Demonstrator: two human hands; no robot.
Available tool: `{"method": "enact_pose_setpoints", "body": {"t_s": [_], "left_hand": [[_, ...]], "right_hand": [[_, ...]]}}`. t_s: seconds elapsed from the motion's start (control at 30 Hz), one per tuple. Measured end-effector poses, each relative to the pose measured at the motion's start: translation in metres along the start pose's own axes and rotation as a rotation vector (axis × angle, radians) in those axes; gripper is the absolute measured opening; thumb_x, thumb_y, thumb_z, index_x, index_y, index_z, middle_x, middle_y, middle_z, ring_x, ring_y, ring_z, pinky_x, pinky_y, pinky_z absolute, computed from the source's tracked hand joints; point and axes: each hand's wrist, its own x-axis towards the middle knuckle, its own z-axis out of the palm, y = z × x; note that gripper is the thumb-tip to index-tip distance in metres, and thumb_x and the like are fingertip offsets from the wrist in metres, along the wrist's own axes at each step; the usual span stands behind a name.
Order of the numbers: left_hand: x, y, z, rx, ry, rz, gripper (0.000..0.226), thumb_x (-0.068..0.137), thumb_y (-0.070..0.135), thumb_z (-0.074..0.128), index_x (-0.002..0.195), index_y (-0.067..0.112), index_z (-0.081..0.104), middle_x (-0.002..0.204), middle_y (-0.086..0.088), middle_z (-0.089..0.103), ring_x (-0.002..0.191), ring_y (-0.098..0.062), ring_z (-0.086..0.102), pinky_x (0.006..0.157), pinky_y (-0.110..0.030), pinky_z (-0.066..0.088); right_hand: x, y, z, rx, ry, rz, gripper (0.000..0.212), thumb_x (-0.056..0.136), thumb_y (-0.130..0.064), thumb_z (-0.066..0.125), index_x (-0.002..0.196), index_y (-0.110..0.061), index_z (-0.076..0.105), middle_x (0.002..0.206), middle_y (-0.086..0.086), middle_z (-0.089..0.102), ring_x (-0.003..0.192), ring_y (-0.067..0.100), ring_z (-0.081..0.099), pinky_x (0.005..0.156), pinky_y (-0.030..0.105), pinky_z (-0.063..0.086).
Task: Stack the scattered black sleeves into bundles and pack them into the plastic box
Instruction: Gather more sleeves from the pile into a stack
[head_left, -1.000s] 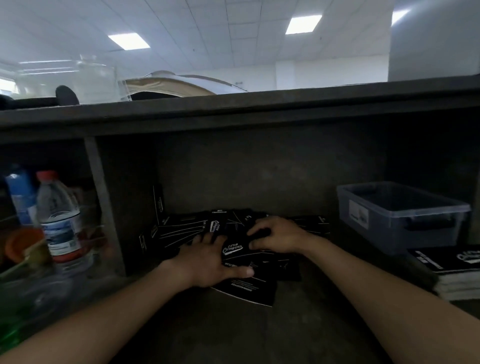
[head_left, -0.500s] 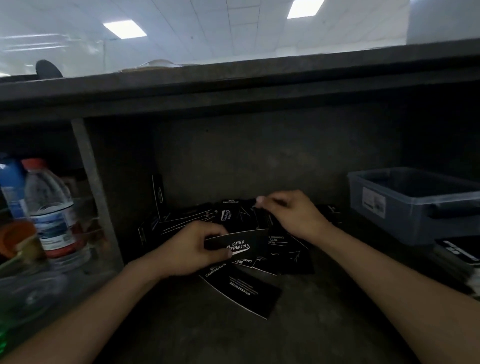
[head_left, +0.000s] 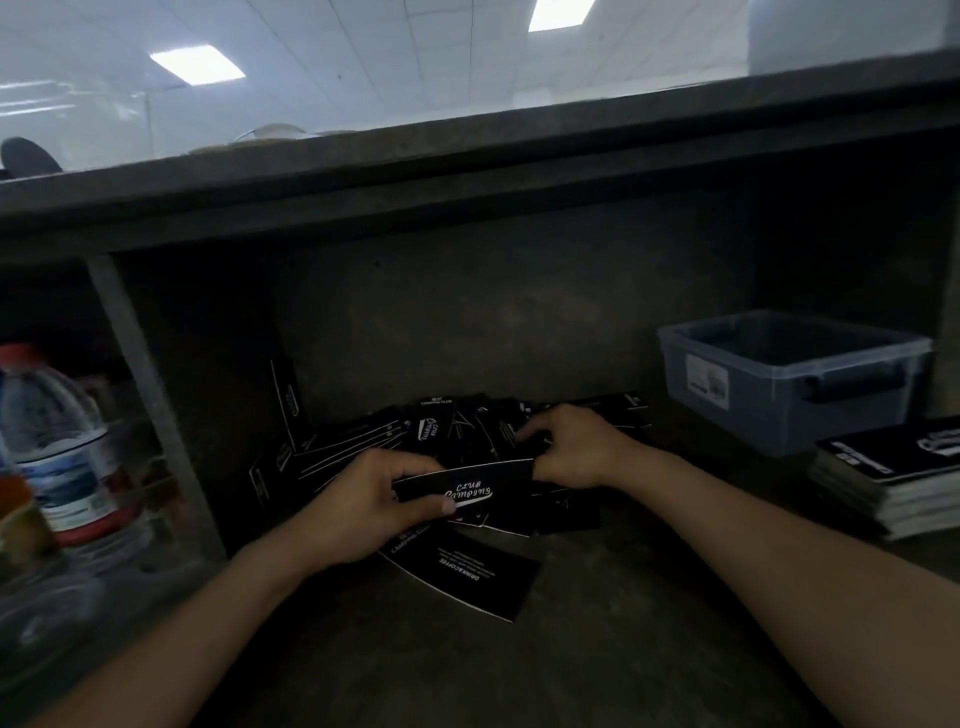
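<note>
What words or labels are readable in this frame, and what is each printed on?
"CLUB Camping", upside down: held sleeve gripped by the left hand.
"DRINK&COFFEE" and "CAMPING CLUB" (part hidden), upside down: front sleeve lying flat.
"CLUB Camping", sideways: back sleeve in the pile.
Labels on the plastic box and water bottle, and print on the stacked bundle: too blurred to read.

Bare left forearm (head_left: 197, 629) with left hand (head_left: 363, 501); bare right forearm (head_left: 769, 535) with right hand (head_left: 576, 452); both enter from the near edge.
</note>
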Motion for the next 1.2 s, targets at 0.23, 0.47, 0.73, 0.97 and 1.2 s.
{"method": "enact_pose_setpoints", "body": {"t_s": [0.23,0.47,0.73,0.97,1.2], "left_hand": [[0.000,-0.001,0.002,-0.002,0.014,-0.001,0.008,0.090,0.016,0.072,0.096,0.018,0.076,0.093,0.006,0.077,0.088,-0.007,0.073,0.076,-0.016,0.054],[-0.001,-0.001,0.002,-0.002,0.033,-0.028,0.009,0.088,0.019,0.074,0.097,0.019,0.076,0.095,0.005,0.077,0.089,-0.009,0.073,0.078,-0.019,0.056],[-0.001,-0.002,0.003,0.010,0.054,-0.050,0.007,0.088,0.022,0.073,0.094,0.019,0.076,0.092,0.001,0.077,0.085,-0.013,0.074,0.077,-0.029,0.060],[0.000,-0.001,0.004,-0.009,0.064,-0.071,0.010,0.090,0.022,0.072,0.094,0.014,0.075,0.091,-0.007,0.076,0.086,-0.022,0.074,0.078,-0.038,0.059],[0.000,-0.001,0.004,-0.008,0.052,-0.072,0.009,0.090,0.025,0.071,0.090,0.018,0.075,0.089,-0.003,0.076,0.084,-0.016,0.074,0.074,-0.028,0.058]], "right_hand": [[-0.006,0.003,-0.013,0.142,-0.104,-0.043,0.049,0.078,-0.027,0.075,0.126,-0.033,0.065,0.134,-0.007,0.056,0.117,0.009,0.053,0.097,0.020,0.043],[-0.004,0.001,-0.004,0.081,0.005,-0.067,0.031,0.078,-0.023,0.068,0.107,-0.032,0.074,0.117,-0.008,0.068,0.101,0.007,0.063,0.093,0.025,0.051],[-0.001,0.004,-0.004,-0.045,0.146,-0.197,0.026,0.082,-0.032,0.073,0.108,-0.027,0.073,0.097,-0.011,0.070,0.089,0.006,0.064,0.082,0.021,0.049],[0.002,0.003,-0.012,0.054,0.630,-0.253,0.042,0.092,-0.012,0.058,0.133,-0.021,0.059,0.101,0.002,0.075,0.088,0.021,0.071,0.085,0.034,0.055],[-0.005,-0.010,-0.025,0.911,0.423,-0.046,0.076,0.084,0.011,0.057,0.137,-0.042,0.046,0.090,-0.001,0.069,0.069,0.014,0.064,0.060,0.027,0.053]]}}
